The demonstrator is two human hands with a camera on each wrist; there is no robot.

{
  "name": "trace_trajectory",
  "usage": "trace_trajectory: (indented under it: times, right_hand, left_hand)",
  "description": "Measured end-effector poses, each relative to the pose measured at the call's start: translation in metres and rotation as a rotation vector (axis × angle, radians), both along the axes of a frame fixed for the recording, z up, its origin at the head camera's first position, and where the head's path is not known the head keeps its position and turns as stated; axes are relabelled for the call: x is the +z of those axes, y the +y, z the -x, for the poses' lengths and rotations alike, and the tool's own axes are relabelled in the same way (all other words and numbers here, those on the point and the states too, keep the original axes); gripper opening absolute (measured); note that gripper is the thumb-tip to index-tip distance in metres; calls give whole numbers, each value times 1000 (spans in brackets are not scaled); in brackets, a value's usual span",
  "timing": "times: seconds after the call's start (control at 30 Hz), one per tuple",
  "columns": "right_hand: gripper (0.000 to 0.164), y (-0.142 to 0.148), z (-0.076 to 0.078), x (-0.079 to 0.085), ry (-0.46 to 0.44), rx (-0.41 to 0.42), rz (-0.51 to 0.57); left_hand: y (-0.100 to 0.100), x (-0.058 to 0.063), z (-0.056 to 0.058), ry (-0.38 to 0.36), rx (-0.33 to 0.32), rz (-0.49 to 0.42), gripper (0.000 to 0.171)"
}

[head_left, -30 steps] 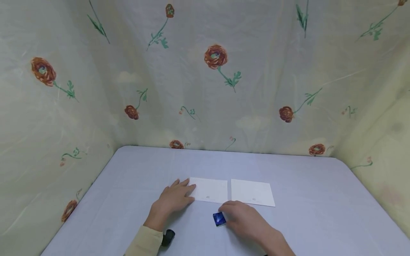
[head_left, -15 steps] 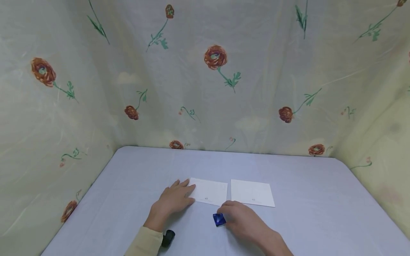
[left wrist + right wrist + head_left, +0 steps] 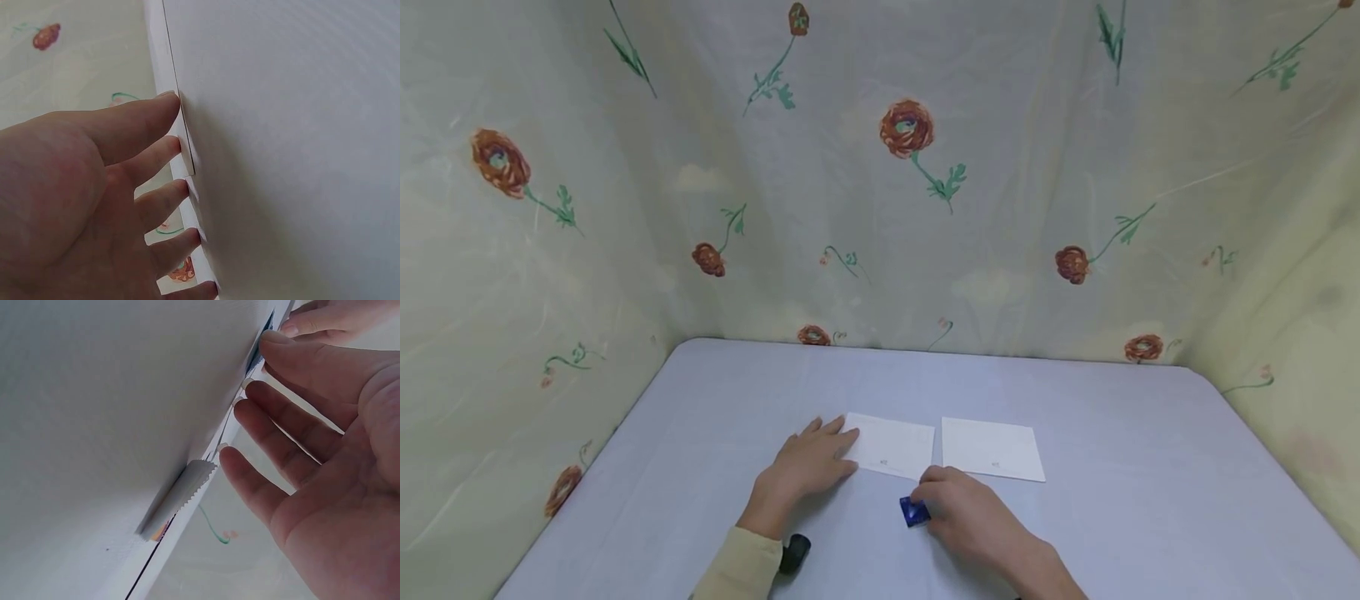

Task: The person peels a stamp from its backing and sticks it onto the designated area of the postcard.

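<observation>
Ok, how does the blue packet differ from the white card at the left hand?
The blue packet is dark and shiny; the white card is pale with a small mark. The packet is small and squarish; the card is larger and oblong. The right hand touches the packet, the left hand the card. Both look four-sided.

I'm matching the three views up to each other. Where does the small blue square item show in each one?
Head: the blue square item is low, just right of centre, at the fingertips of the right hand.
Left wrist: not in this picture.
Right wrist: the blue square item is near the top, right of centre, a narrow strip beside the thumb.
Shared landmark: the flower-printed curtain, in all three.
</observation>
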State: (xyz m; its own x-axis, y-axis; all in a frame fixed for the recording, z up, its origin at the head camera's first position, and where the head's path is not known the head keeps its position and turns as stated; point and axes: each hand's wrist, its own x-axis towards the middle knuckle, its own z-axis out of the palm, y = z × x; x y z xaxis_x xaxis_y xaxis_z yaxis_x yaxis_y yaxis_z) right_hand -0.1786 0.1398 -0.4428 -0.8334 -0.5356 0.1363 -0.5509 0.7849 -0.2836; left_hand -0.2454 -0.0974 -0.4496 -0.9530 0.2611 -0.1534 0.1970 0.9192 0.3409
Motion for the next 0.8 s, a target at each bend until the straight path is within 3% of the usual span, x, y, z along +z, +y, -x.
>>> trace_trajectory:
  times: [0.33, 0.8]
  right_hand:
    - [16, -2, 0, 3, 37, 30, -11]
    - [13, -4, -4, -3, 31, 33, 23]
  left_hand:
    - [0, 0, 4, 10, -7, 6, 54]
    - [-1, 0, 1, 4, 2, 2, 54]
